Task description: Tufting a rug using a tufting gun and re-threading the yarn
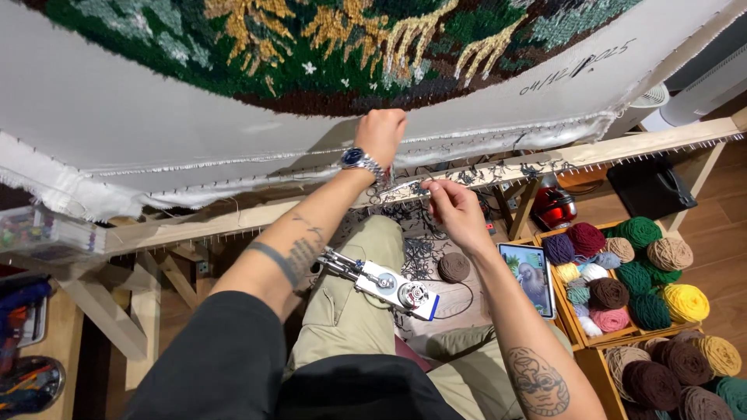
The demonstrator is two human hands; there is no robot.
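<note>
The left hand (381,134), at upper center, has its grip curled nearly shut against the white backing cloth (117,117) just below the tufted rug (342,47); whether anything is pinched in it cannot be told. A wristwatch (358,161) sits on that wrist. The right hand (455,210), at center, has its grip narrowed to thumb and fingertips, pinching a dark strand of yarn (416,189) beside the wooden frame bar (545,162). A tufting gun (389,284) lies across the lap at lower center. A handwritten dark mark sits on the cloth at upper right. At right, a wooden crate (572,323) holds many yarn balls (638,233) in purple, green, tan, yellow, brown, pink and white. A second crate (599,373) at lower right holds brown and tan balls. A tablet (527,276) leans beside the first crate.
</note>
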